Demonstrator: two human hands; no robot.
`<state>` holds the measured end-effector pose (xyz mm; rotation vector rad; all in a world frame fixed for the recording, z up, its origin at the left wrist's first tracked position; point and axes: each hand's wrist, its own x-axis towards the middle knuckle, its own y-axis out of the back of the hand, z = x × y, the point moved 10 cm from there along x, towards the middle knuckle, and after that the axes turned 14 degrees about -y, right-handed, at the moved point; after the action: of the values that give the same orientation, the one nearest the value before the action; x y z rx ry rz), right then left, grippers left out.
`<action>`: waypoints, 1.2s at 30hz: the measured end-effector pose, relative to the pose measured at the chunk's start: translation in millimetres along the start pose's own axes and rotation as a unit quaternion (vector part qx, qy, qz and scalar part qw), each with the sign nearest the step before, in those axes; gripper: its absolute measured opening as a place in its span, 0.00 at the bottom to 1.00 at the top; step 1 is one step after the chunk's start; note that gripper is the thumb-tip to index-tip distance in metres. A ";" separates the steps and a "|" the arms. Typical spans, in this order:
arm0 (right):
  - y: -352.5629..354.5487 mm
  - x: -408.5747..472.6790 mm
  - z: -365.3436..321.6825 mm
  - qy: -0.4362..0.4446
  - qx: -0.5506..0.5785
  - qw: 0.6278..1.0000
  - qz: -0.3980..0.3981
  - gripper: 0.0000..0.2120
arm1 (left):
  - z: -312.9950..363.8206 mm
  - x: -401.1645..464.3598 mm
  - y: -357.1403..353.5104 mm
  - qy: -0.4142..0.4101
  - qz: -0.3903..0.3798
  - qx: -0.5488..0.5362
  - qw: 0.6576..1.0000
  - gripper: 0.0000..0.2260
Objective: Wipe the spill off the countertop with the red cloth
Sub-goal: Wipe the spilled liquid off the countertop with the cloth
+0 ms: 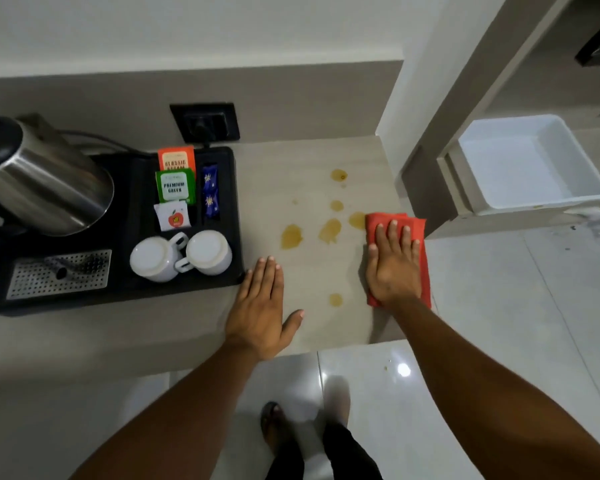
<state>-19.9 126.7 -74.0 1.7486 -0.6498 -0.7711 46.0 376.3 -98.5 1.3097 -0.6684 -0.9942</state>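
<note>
Both hands lie flat on the beige desk with fingers stretched out. Under the right hand is the red cloth, pressed at the right edge of the desk; the palm covers it and grips nothing. Near the black tray, the left hand rests empty. Between the hands, yellow-brown spill spots stay on the surface, one just beside the cloth. On the tray stand a kettle, two white cups and tea packets.
</note>
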 end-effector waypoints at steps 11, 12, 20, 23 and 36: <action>-1.2 27.3 -4.2 0.026 -0.033 0.999 -0.004 0.30 | -3.4 -1.8 -1.8 0.008 0.013 -0.026 1.000 0.42; 0.5 42.2 -12.8 0.029 -0.032 0.999 -0.003 0.29 | -3.6 -1.5 -1.3 0.009 0.013 -0.029 0.999 0.42; 6.4 51.7 7.0 0.078 -0.011 0.997 -0.025 0.29 | -2.0 -1.5 0.1 0.011 0.007 -0.040 0.999 0.41; 14.0 96.8 -14.5 0.065 -0.019 0.997 -0.022 0.29 | -3.1 -1.7 2.5 0.016 0.008 -0.038 0.999 0.42; 10.1 142.1 -61.3 0.099 -0.041 0.994 -0.023 0.31 | -3.0 -2.0 4.4 0.016 0.030 -0.042 0.999 0.43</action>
<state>117.7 55.1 -76.7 1.7432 -0.4388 -0.6371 48.7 379.4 -94.5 1.2236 -0.6315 -0.9407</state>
